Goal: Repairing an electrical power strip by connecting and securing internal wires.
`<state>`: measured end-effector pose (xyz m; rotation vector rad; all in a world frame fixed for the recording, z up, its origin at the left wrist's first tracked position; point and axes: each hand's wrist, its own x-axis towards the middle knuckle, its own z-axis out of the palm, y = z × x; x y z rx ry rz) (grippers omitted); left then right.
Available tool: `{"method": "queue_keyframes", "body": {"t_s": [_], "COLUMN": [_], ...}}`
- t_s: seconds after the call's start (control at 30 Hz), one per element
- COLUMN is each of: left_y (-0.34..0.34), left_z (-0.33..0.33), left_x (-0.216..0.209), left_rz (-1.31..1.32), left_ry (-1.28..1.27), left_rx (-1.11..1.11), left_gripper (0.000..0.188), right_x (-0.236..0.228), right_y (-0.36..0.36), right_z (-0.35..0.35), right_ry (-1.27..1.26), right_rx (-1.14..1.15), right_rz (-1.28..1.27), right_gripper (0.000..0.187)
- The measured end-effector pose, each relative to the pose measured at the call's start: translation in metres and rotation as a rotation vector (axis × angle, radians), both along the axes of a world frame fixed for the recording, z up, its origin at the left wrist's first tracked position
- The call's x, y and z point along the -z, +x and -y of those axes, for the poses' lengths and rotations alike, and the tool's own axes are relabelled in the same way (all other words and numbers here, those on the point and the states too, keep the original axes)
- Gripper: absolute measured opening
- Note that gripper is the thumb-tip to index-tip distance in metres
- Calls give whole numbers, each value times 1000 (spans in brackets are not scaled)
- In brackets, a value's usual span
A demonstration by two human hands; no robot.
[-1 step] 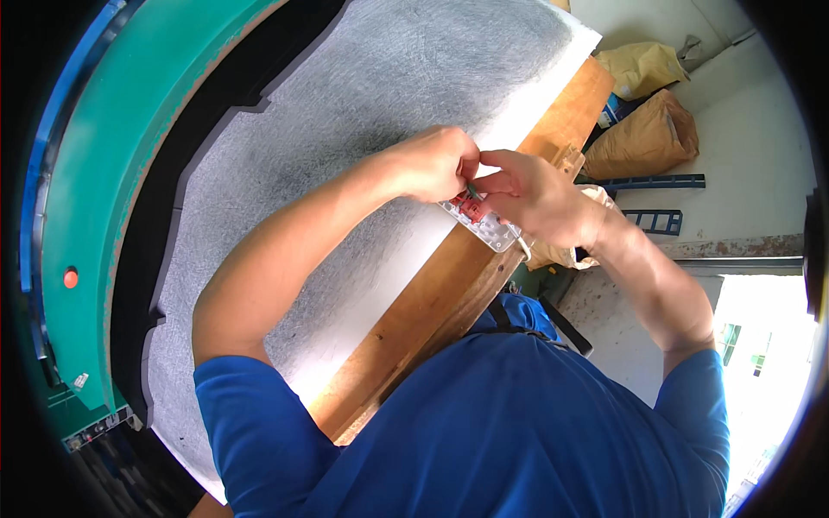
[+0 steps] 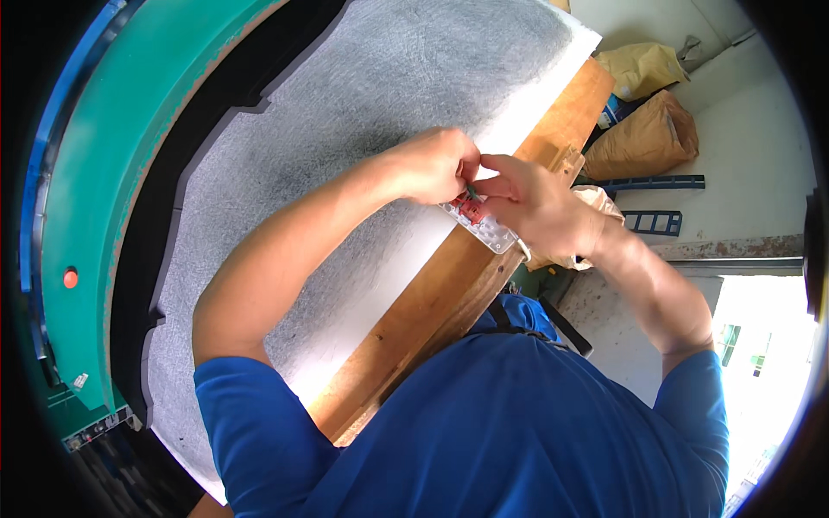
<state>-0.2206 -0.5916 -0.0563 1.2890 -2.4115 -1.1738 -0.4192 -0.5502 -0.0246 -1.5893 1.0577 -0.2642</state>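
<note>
Over the wooden edge of the table, my left hand (image 2: pixel 439 164) is closed, its thumb and fingers pinched together. Against its fingertips shows a small dark green piece (image 2: pixel 471 192), too small to name. My right hand (image 2: pixel 540 203) comes in from the right with curled fingers, its fingertips close to those of the left. What either hand grips is hidden. Beneath both hands lies a white plastic housing (image 2: pixel 496 236) with small red parts (image 2: pixel 471 210) in it. A white cord (image 2: pixel 524 250) shows at its near right corner.
A grey fuzzy mat (image 2: pixel 345 95) covers the table, bordered by a wooden board (image 2: pixel 393 332). Along the left curves a green machine panel (image 2: pixel 86 216) with an orange button (image 2: pixel 71 277). Brown paper sacks (image 2: pixel 643 138) and blue slotted plastic pieces (image 2: pixel 654 223) stand right of the table.
My right hand has shifted very slightly over the white housing. My left hand stays in place.
</note>
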Motion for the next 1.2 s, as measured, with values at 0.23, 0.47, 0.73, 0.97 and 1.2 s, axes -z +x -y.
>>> {"method": "queue_keyframes", "body": {"t_s": [0.23,0.47,0.73,0.97,1.2], "left_y": [4,10,12,16,11], "left_z": [0,-5,-7,-10,-40], "left_x": [7,18,16,15,6], "left_rz": [-133,-203,-216,-250,-203], "left_ry": [-114,-230,-200,-158,-301], "left_rx": [47,30,13,-19,-130], "left_gripper": [5,4,5,7,10], "right_x": [15,24,15,29,27], "right_y": [-12,5,15,19,9], "right_z": [19,17,24,33,38], "right_ry": [-117,-84,-57,88,111], "right_rx": [269,133,57,144,86], "right_rz": [93,-255,-279,-241,-182], "right_gripper": [33,16,20,16,22]}}
